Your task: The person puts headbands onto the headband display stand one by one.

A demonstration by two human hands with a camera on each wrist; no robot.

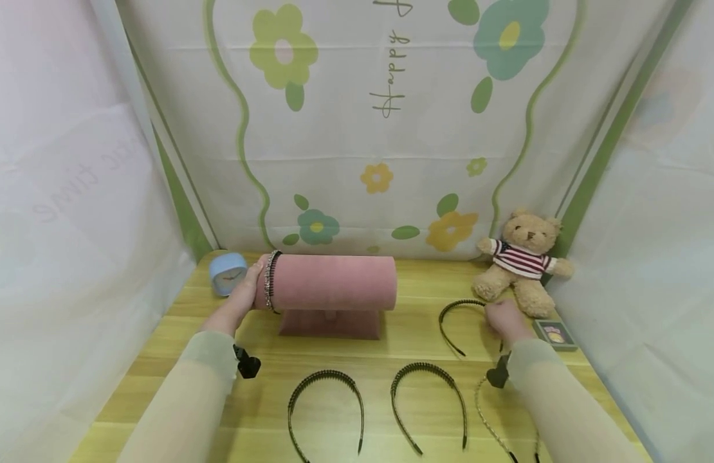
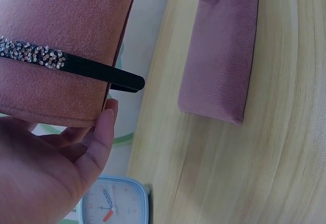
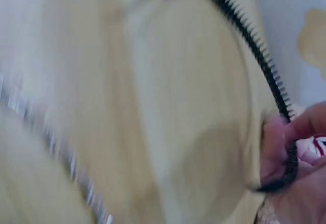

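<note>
A pink velvet headband stand (image 1: 334,281), a horizontal roll on a flat base, stands towards the back of the table. My left hand (image 1: 244,297) grips the roll's left end, fingers and thumb at its rim. Close to that hand, a black headband studded with clear stones (image 2: 41,55) is around the roll, its tips sticking out below in the left wrist view. On the right, my right hand (image 1: 507,319) pinches a thin black headband with a toothed, coiled edge (image 3: 265,63) near one end. Its other end points left, over the tabletop.
Two dark headbands, one left (image 1: 328,373) and one centre (image 1: 423,365), lie at the front. A pale beaded headband (image 1: 492,431) lies partly under my right forearm. A blue clock (image 1: 228,265), a teddy bear (image 1: 523,260) and a small grey-framed box (image 1: 555,334) line the sides.
</note>
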